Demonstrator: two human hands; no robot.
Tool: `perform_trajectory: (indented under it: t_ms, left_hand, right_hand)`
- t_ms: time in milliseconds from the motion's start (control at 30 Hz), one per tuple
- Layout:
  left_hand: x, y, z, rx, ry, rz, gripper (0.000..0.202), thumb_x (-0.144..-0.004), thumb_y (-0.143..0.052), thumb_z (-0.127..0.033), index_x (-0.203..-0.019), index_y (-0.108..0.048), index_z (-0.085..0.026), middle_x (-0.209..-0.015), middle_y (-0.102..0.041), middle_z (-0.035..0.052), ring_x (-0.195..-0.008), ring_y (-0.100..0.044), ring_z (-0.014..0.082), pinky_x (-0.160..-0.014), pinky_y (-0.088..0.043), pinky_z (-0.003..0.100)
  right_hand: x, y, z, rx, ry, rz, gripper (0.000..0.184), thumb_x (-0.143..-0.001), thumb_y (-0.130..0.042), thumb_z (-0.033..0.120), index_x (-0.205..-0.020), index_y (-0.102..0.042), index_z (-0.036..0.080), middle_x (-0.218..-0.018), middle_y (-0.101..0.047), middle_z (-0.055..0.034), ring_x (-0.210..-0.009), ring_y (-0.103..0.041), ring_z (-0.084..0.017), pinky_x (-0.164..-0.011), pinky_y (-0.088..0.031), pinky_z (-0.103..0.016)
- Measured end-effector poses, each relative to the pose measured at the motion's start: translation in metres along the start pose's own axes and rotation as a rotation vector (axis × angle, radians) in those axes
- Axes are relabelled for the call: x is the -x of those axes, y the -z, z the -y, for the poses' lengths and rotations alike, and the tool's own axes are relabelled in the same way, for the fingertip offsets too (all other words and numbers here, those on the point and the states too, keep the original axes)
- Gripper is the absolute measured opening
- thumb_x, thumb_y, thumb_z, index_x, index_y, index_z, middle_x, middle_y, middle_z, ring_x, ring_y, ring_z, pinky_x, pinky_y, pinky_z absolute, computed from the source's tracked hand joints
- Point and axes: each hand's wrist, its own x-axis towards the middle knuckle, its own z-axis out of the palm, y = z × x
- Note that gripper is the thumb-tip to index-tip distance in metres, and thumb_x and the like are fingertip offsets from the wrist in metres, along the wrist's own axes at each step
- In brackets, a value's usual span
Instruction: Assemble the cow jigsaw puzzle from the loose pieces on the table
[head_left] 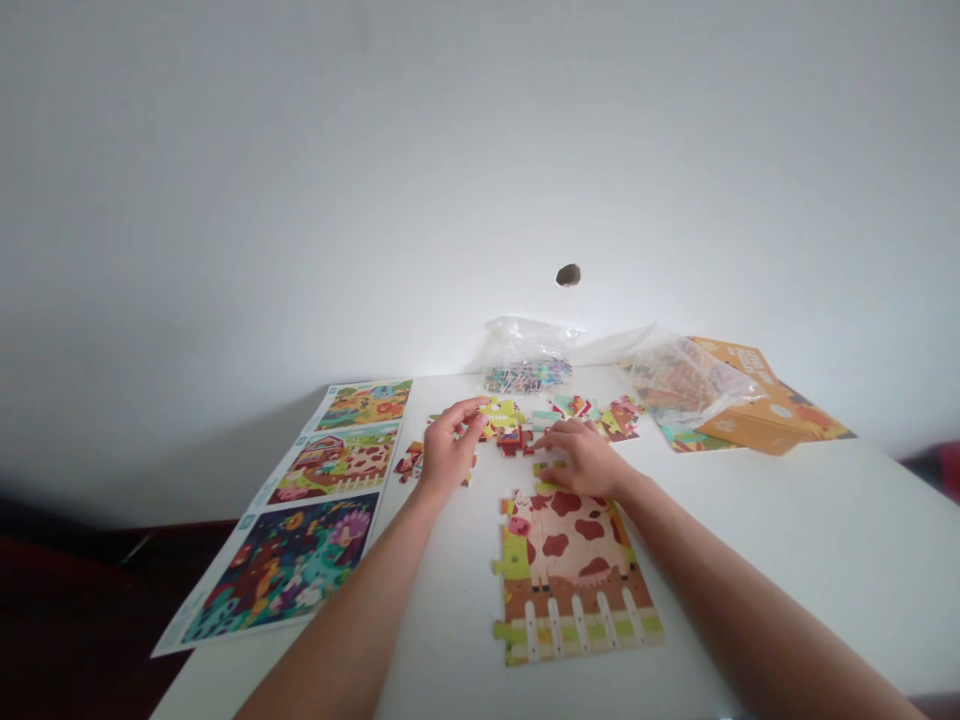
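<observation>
A jigsaw puzzle of a brown-spotted cow behind a white fence (570, 575) lies joined on the white table (795, 540), just below my right hand (581, 458). The fingers of that hand reach over loose puzzle pieces (514, 440), close to a red one. My left hand (452, 447) is above the pieces, its fingertips at a yellow-green piece (499, 413). Neither hand's grip is clear, because the fingers hide what lies beneath them.
Printed farm picture sheets (285, 565) lie along the table's left side. At the far edge are a plastic bag of pieces (527, 360) and an orange cardboard box (757, 420) under another clear bag (679, 380). A white wall with a small hole (568, 275) stands behind.
</observation>
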Motion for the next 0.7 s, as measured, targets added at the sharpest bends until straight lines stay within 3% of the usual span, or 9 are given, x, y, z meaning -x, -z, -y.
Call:
perform_trajectory:
  t_ms: [167,467,567,700]
  left_hand:
    - [-0.001,0.0024,0.0014,-0.046,-0.003,-0.026,0.028,-0.089,-0.062,-0.037,-0.111,-0.072,-0.022,-0.105,-0.075,0.0051,-0.089,-0.067,0.0191,-0.076,-0.05,0.028]
    - [0.0001,0.0042,0.0018,-0.088,-0.035,-0.014,0.03,-0.09,-0.06,-0.037,-0.114,-0.071,-0.022,-0.105,-0.074,0.0066,-0.092,-0.067,0.0198,-0.08,-0.051,0.03]
    - [0.0007,0.0037,0.0014,-0.085,-0.045,-0.004,0.029,-0.09,-0.061,-0.037,-0.113,-0.072,-0.022,-0.106,-0.074,0.0064,-0.093,-0.067,0.0197,-0.082,-0.051,0.031]
    - [0.0032,0.0021,-0.0033,-0.072,-0.082,0.041,0.026,-0.088,-0.063,-0.034,-0.109,-0.073,-0.022,-0.106,-0.072,0.0069,-0.095,-0.066,0.0203,-0.086,-0.051,0.033]
  right_hand:
    - [0.0006,0.0053,0.0036,0.063,-0.051,0.064,0.019,-0.078,-0.076,0.034,-0.096,-0.074,0.027,-0.1,-0.068,-0.0053,-0.102,-0.058,-0.026,-0.092,-0.034,-0.042]
    - [0.0025,0.0056,-0.0015,0.053,-0.02,0.048,0.009,-0.075,-0.077,0.029,-0.082,-0.072,0.025,-0.086,-0.069,-0.0029,-0.094,-0.058,-0.025,-0.089,-0.034,-0.041]
    - [0.0026,0.0057,-0.0008,0.066,0.002,-0.042,0.023,-0.078,-0.075,0.032,-0.1,-0.071,0.025,-0.095,-0.069,-0.0044,-0.096,-0.058,-0.026,-0.089,-0.035,-0.041]
    - [0.0023,0.0076,0.008,0.072,0.055,-0.2,0.06,-0.085,-0.069,0.04,-0.139,-0.05,0.025,-0.105,-0.066,-0.0072,-0.099,-0.055,-0.027,-0.091,-0.035,-0.042]
